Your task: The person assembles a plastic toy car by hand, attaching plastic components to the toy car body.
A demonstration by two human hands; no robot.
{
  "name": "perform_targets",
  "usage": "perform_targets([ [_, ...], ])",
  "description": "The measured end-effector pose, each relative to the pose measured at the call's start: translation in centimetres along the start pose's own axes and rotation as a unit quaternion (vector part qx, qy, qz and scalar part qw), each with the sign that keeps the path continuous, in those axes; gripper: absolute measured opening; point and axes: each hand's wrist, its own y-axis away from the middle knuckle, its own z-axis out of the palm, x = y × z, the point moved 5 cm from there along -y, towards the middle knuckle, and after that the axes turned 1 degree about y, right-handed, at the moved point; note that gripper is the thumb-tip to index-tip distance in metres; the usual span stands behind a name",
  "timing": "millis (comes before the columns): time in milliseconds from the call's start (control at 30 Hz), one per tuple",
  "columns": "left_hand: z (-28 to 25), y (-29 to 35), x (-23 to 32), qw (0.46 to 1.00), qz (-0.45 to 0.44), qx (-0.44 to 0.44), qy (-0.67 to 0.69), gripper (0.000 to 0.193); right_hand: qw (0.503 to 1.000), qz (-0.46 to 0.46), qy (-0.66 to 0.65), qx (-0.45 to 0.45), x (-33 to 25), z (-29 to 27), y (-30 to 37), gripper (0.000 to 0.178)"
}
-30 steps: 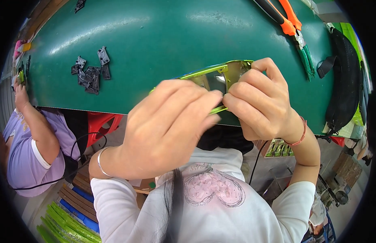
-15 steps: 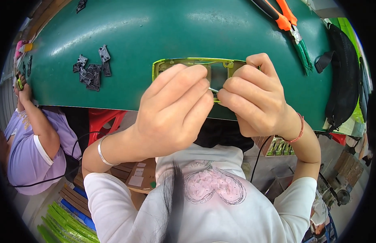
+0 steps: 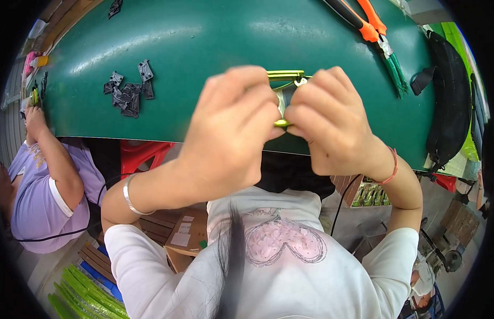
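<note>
A hollow yellow-green housing (image 3: pixel 287 73) is held over the near edge of the green table, between my two hands. My left hand (image 3: pixel 231 125) is closed round its left part, with the fingers curled and their tips largely hidden. Gripping its right part, my right hand (image 3: pixel 335 119) has its fingers folded in and the thumb tucked below. Only the middle of the housing shows between the fists, with a small pale round boss near its far rim. Whether either hand also holds something small inside it is hidden.
Small dark grey plastic parts (image 3: pixel 131 97) lie in a loose pile on the green table (image 3: pixel 215 37). Pliers with orange and black handles (image 3: pixel 370 33) rest at the far right, near a black pouch (image 3: pixel 450 101). At the left, a person's hand (image 3: pixel 36 125) holds a yellow-green piece.
My left hand has risen and turned, covering the housing's left end that showed before. The thin shiny rod seen between my hands is out of sight. The co-worker's hand has moved slightly.
</note>
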Motion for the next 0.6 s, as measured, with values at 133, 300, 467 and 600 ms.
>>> perform_targets([
  [133, -1.6, -1.1, -2.1, 0.977, -0.105, -0.080, 0.167, 0.011, 0.987, 0.093, -0.131, -0.027, 1.6, -0.9, -0.3, 0.014],
  [300, -0.8, -0.7, -3.5, 0.734, -0.429, -0.125, 0.512, 0.039, 0.759, 0.404, -0.500, -0.103, 3.0, -0.6, 0.7, 0.017],
  [467, -0.7, -0.8, -4.5, 0.694, -0.462, -0.068, 0.548, 0.055, 0.581, 0.419, -0.697, -0.038, 4.0, 0.2, 2.0, 0.026],
  [600, -0.6, -0.5, -4.4, 0.579, -0.463, -0.004, 0.671, 0.052, 0.532, 0.412, -0.738, -0.036, 4.2, 0.3, 1.9, 0.027],
])
